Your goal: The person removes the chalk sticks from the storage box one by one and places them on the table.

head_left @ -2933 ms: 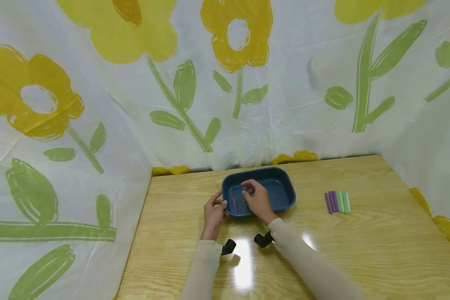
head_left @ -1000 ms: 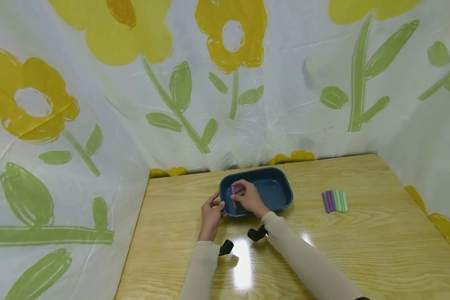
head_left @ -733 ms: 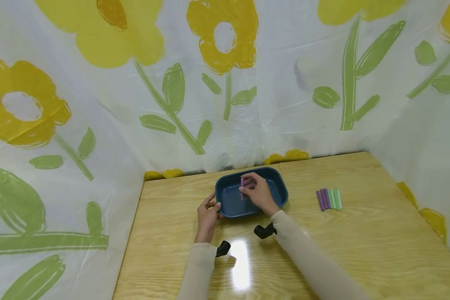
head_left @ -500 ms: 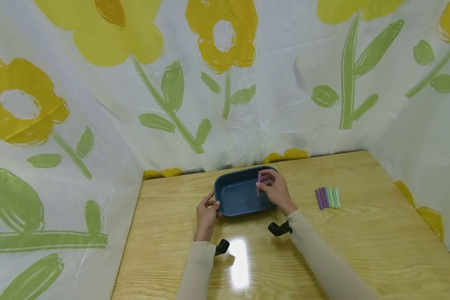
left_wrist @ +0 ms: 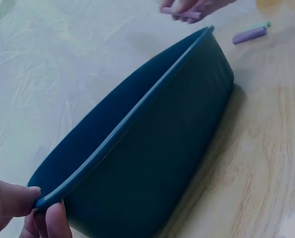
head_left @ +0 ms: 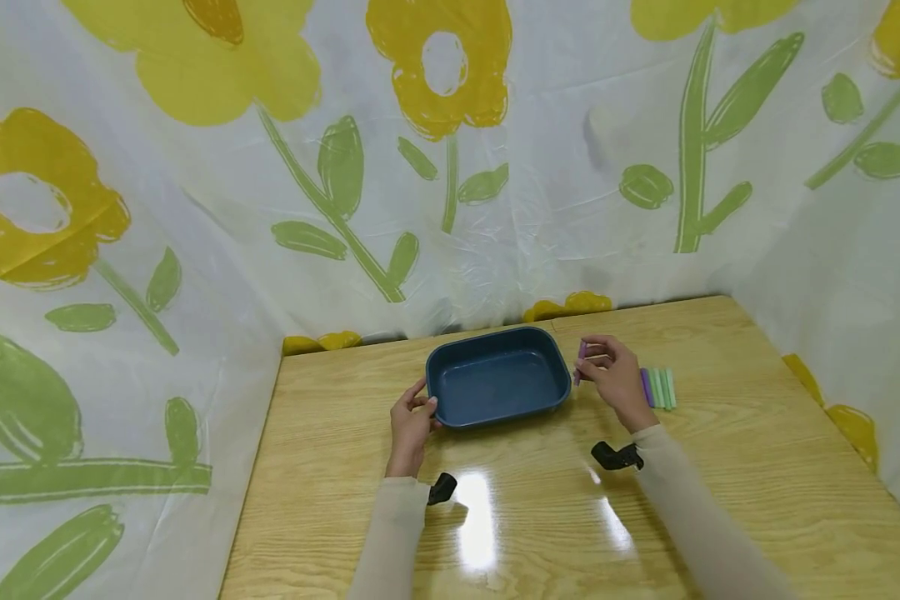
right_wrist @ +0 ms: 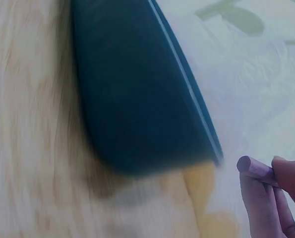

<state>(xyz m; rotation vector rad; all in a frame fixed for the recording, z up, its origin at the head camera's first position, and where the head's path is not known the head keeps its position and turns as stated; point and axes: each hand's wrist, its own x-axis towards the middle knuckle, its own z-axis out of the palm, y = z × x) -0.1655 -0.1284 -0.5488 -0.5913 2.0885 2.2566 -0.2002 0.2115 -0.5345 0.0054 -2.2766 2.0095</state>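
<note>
My left hand (head_left: 409, 432) grips the left end of a dark blue plastic basin (head_left: 498, 387). In the left wrist view its thumb lies over the rim (left_wrist: 115, 135), with fingertips against the outer wall. My right hand (head_left: 618, 383) pinches a purple chalk stick (right_wrist: 255, 168) between thumb and fingers, just beyond the basin's right end and above the table. Inside the basin only the bare bottom shows. Right of that hand lies a row of green and purple chalk sticks (head_left: 660, 388), its left part hidden behind the hand.
The wooden table (head_left: 330, 517) carries the basin and the chalk row. Behind it and along both sides hangs a white sheet (head_left: 555, 200) with printed yellow flowers. Black wrist mounts (head_left: 617, 456) stick out from both wrists over the tabletop.
My right hand has picked the purple chalk stick up from the basin's left part and carried it right, over the rim. My left hand has kept its grip on the basin.
</note>
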